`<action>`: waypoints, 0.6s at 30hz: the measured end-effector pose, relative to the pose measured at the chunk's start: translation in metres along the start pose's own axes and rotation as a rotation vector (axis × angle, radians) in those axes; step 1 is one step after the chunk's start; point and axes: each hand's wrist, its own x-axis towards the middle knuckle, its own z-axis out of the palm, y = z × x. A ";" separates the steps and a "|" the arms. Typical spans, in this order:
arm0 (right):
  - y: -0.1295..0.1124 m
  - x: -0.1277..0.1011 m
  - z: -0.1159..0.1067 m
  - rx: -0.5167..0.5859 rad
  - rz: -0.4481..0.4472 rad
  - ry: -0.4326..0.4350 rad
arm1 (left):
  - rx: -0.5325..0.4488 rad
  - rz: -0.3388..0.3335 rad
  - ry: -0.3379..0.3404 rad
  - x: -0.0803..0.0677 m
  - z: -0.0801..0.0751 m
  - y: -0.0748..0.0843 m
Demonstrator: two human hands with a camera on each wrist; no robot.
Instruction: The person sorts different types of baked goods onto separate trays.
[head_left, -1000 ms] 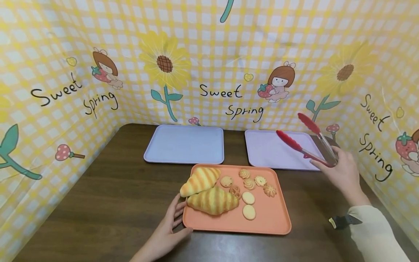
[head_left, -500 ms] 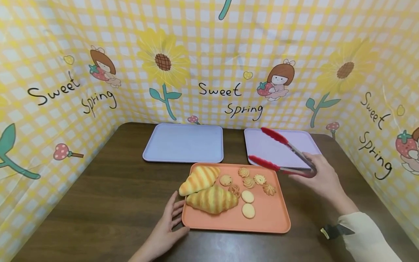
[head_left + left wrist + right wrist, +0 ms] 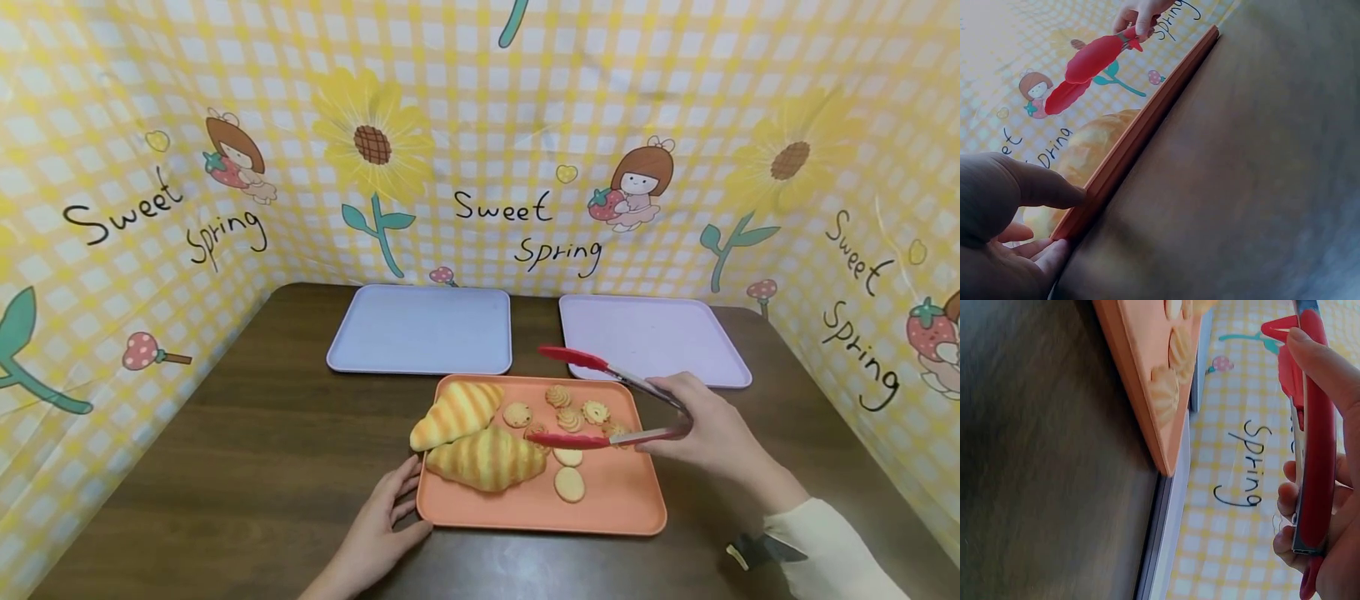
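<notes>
In the head view my left hand (image 3: 378, 521) holds the orange tray (image 3: 615, 512) at its front left corner, thumb at the front rim and fingers along the left side. Two croissants, a striped one (image 3: 459, 414) and a browner one (image 3: 487, 460), lie beside that hand. My right hand (image 3: 708, 425) grips metal tongs (image 3: 648, 435) with red tips. Spread apart, the tongs reach over the tray, their nearer tip overlapping the browner croissant's right end and the pretzel cookie. Between the tips nothing is held. In the right wrist view, fingers wrap the tongs' red handle (image 3: 1319, 456).
Swirled cookies (image 3: 570, 419), a round cookie (image 3: 517, 415) and two smooth oval biscuits (image 3: 569, 484) share the tray. Behind stand a blue tray (image 3: 423, 329) and a lilac tray (image 3: 652, 337). A yellow checked cloth (image 3: 487, 125) encloses the dark wooden table (image 3: 247, 467).
My right hand has brought the tongs leftward and down from above the lilac tray to over the orange tray. My left hand stays at the tray corner.
</notes>
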 end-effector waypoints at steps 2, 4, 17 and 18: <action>-0.004 -0.001 0.002 0.003 -0.004 -0.029 | -0.002 0.015 0.003 0.000 0.000 -0.001; -0.008 -0.002 0.004 0.008 0.005 -0.062 | -0.008 0.016 0.006 -0.001 0.000 -0.001; -0.027 -0.011 0.023 0.059 -0.006 -0.196 | 0.021 0.032 -0.038 0.002 -0.001 -0.003; -0.028 -0.011 0.023 0.052 0.000 -0.205 | 0.024 0.036 -0.044 0.002 -0.001 -0.003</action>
